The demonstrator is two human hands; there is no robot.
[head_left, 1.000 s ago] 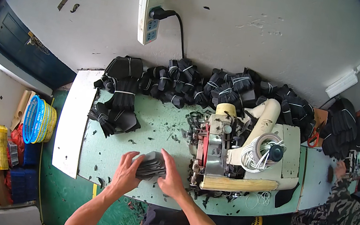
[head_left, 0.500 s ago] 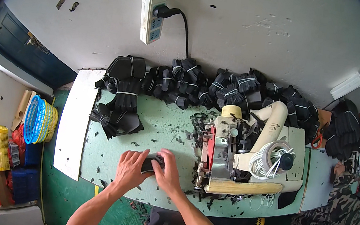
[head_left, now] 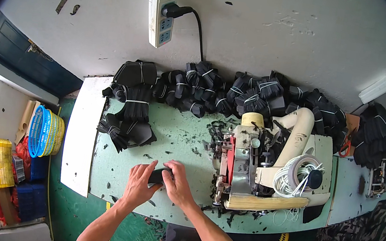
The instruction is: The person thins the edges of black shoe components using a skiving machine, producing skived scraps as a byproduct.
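Though half-hidden, stack (head_left: 157, 176) (black) between grips (head_left: 139, 183) (head_left: 178, 185).

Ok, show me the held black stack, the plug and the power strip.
Black stack (head_left: 156, 176): head view, on its exposed dark face.
Plug (head_left: 175, 11): head view, on its black body.
Power strip (head_left: 159, 20): head view, on the middle of its casing.

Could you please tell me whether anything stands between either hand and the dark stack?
Nothing visible does: the left hand and right hand both touch the dark stack directly. The machine stands off to the right, and the black bundles lie farther back.
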